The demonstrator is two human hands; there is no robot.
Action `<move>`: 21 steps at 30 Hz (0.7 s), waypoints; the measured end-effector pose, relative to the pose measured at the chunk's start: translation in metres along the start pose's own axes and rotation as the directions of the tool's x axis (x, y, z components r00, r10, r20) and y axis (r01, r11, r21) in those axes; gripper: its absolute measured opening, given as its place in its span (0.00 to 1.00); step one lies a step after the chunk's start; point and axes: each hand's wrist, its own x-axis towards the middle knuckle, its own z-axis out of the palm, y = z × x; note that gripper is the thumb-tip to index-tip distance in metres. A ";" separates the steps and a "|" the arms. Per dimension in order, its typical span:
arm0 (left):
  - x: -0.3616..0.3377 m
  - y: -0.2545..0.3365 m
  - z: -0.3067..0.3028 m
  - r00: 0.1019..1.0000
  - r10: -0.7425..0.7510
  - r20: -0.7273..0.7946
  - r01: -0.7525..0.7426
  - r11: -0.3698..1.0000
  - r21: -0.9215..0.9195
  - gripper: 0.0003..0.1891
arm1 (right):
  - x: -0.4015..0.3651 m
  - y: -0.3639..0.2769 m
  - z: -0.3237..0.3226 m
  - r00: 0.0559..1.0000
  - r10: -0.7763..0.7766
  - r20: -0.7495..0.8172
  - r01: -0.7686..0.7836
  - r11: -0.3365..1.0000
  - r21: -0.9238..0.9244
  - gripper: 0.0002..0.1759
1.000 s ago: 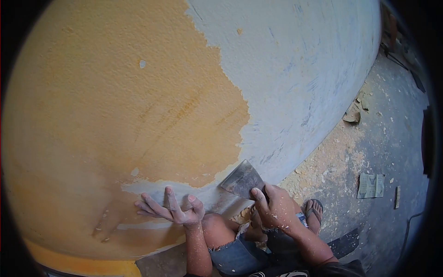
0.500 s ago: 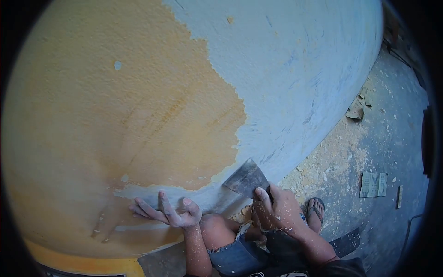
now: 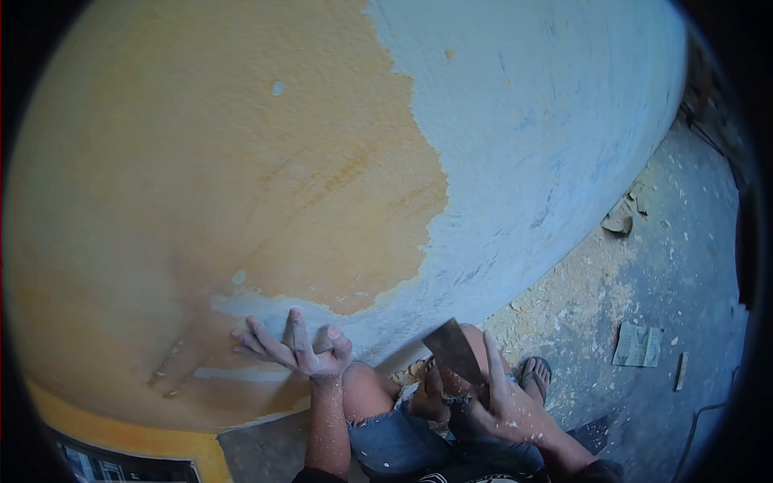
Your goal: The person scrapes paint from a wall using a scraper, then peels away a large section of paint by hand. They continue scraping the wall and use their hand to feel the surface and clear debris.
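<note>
In front of me rises a wall with yellow paint (image 3: 193, 145) on the left and a scraped whitish surface (image 3: 531, 153) on the right, split by a ragged edge. My left hand (image 3: 306, 350), dusty and with fingers spread, is at the lower wall by a pale scraped strip. A wide-bladed scraper (image 3: 456, 352) is in my right hand (image 3: 511, 409), its dark blade tilted up and left in front of my knee. The thumb and fingers close around its handle, which is mostly hidden.
Paint flakes (image 3: 555, 302) litter the floor along the wall's foot, with larger peeled pieces (image 3: 618, 219) farther off. A banknote-like paper (image 3: 638, 344) and a small thin strip (image 3: 681, 370) lie on the right. A sandalled foot (image 3: 535, 378) stands beside the right hand.
My right hand has drawn the scraper down, away from the wall's scraped edge, and one finger has straightened. The left hand stays near its place with fingers spread. The view has shifted slightly.
</note>
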 end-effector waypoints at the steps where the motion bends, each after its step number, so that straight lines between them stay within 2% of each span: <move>1: 0.000 -0.001 -0.001 1.000 0.010 0.015 -0.010 1.000 -0.008 0.26 | -0.009 -0.002 -0.004 1.000 -0.011 0.007 0.011 1.000 -0.012 0.31; 3: 0.002 0.000 -0.004 1.000 0.023 0.010 -0.023 0.999 0.023 0.29 | -0.024 -0.005 -0.011 0.930 -0.115 0.350 0.163 0.980 -0.111 0.32; 4: 0.002 0.000 -0.004 1.000 0.025 0.017 -0.025 1.000 0.013 0.28 | -0.032 0.003 -0.010 0.925 -0.121 0.359 0.176 0.976 -0.125 0.32; 5: 0.002 0.000 -0.005 0.999 0.025 0.023 -0.025 1.000 0.003 0.28 | -0.039 0.015 -0.006 0.835 -0.024 0.550 -0.079 0.983 0.163 0.34; 6: 0.004 0.000 -0.005 1.000 0.011 0.010 -0.011 1.000 -0.019 0.26 | -0.042 0.019 -0.004 0.687 0.000 0.727 -0.381 0.852 0.360 0.37; 7: 0.005 0.000 -0.006 1.000 -0.008 -0.008 0.008 1.000 -0.013 0.26 | -0.043 0.015 -0.002 0.683 0.008 0.730 -0.371 0.865 0.338 0.37; 8: 0.005 0.000 -0.007 1.000 -0.002 0.012 0.002 1.000 -0.025 0.26 | -0.043 0.005 0.003 0.632 -0.226 0.742 -0.464 0.656 0.595 0.36; 9: 0.006 0.000 -0.009 0.999 0.003 0.032 -0.002 0.999 -0.038 0.25 | -0.042 -0.004 0.006 0.599 -0.447 0.665 -0.558 0.363 0.747 0.36; 11: 0.007 0.001 -0.013 1.000 -0.024 0.017 0.025 0.999 -0.035 0.24 | -0.038 -0.023 0.000 0.558 -0.412 0.720 -0.574 0.436 0.694 0.37; 12: 0.007 0.000 -0.014 0.999 -0.021 0.048 0.023 0.999 -0.046 0.25 | -0.039 -0.038 -0.005 0.615 -0.430 0.661 -0.309 0.640 0.703 0.37; 13: 0.007 0.000 -0.017 0.997 -0.018 0.080 0.023 0.998 -0.057 0.25 | -0.041 -0.055 -0.010 0.647 -0.471 0.599 -0.015 0.779 0.627 0.37; 14: 0.008 0.001 -0.019 0.994 -0.029 0.102 0.038 0.996 -0.084 0.27 | -0.044 -0.077 -0.015 0.791 -0.285 0.542 0.082 0.926 0.369 0.34; 15: 0.010 0.000 -0.026 0.995 -0.051 0.082 0.058 0.995 -0.083 0.27 | -0.048 -0.101 -0.018 0.907 -0.133 0.401 0.116 0.991 0.067 0.31; 16: 0.013 -0.001 -0.032 0.989 -0.041 0.141 0.057 0.993 -0.105 0.27 | -0.048 -0.129 -0.013 0.984 -0.045 0.172 0.109 0.917 -0.385 0.21; 17: 0.017 -0.003 -0.036 0.980 -0.030 0.196 0.056 0.990 -0.129 0.27 | -0.046 -0.140 -0.012 0.983 -0.055 0.174 0.123 0.904 -0.410 0.21; 18: 0.018 -0.004 -0.038 0.984 -0.050 0.170 0.073 0.989 -0.130 0.27 | -0.043 -0.148 -0.013 0.987 -0.147 0.064 0.153 0.744 -0.650 0.18; 19: 0.017 -0.005 -0.040 0.987 -0.031 0.160 0.059 0.984 -0.170 0.27 | -0.039 -0.156 -0.014 0.963 -0.270 -0.017 0.133 0.527 -0.840 0.16; 20: 0.019 -0.007 -0.038 0.989 -0.010 0.146 0.041 0.977 -0.210 0.27 | -0.037 -0.161 -0.021 0.916 -0.401 -0.015 0.159 0.396 -0.904 0.13; 21: 0.024 -0.008 -0.033 0.993 -0.026 0.116 0.050 0.976 -0.211 0.27 | -0.034 -0.171 -0.028 0.907 -0.421 -0.008 0.164 0.370 -0.915 0.13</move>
